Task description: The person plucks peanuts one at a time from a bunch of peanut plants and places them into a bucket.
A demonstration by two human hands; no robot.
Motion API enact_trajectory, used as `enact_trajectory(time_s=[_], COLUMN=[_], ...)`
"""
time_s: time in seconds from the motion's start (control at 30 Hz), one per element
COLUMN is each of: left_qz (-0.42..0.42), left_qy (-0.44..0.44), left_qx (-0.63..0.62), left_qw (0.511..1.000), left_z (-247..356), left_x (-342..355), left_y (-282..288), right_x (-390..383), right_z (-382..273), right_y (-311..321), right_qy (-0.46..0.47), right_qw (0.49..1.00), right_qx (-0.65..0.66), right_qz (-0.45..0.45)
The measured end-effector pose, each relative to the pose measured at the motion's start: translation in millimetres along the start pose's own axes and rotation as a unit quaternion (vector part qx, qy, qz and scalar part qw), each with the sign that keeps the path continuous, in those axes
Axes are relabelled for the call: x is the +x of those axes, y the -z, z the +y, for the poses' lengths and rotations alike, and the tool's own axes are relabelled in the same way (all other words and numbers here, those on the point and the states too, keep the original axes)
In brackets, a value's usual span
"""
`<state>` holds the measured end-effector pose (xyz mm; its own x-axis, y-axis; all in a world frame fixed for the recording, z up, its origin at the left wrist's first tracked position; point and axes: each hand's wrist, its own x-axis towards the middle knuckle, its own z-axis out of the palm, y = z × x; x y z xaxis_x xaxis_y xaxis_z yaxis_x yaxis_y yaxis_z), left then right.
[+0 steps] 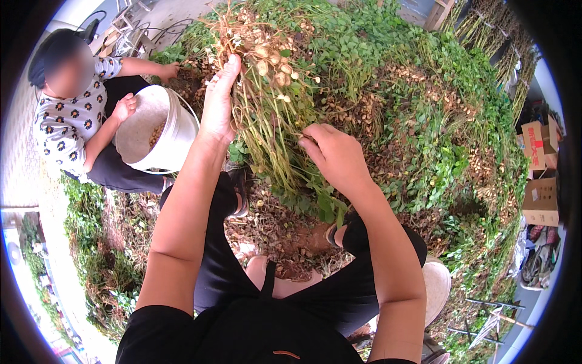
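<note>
My left hand [219, 100] is closed round the stems of an uprooted bunch of peanut plants [264, 124], just below the roots. The bunch is held roots up, its green leaves hanging toward my knees. Pale peanut pods [276, 65] cluster at its top, to the right of my left thumb. My right hand [334, 155] is closed in a pinch at the right side of the bunch, where a thin stem runs to the fingertips. Its lower fingers are curled and partly hidden.
A co-worker [76, 106] sits at the left, one hand on a white bucket [185, 130] with some peanuts inside. Heaped peanut plants [394, 121] spread ahead and to the right. Cardboard boxes [541, 200] stand at the far right. A whitish round container [435, 288] is beside my right leg.
</note>
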<state>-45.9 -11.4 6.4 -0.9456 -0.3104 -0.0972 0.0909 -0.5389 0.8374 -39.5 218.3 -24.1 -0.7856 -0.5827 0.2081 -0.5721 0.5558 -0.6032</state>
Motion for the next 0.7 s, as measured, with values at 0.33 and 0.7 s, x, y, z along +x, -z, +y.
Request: enact_trajectory(time_s=[0.33, 0.7], left_qz=[0.053, 0.130], left_qy=[-0.040, -0.018], left_qx=[-0.012, 0.125], left_qw=[0.998, 0.983], left_z=[6, -3], left_x=[17, 47], left_y=[20, 44], right_x=[-2, -65], right_z=[-35, -81], right_y=[18, 78], right_qy=[0.105, 0.035], right_qw=[0.981, 0.962], right_qx=[0.163, 0.256], right_qz=[0.006, 0.091])
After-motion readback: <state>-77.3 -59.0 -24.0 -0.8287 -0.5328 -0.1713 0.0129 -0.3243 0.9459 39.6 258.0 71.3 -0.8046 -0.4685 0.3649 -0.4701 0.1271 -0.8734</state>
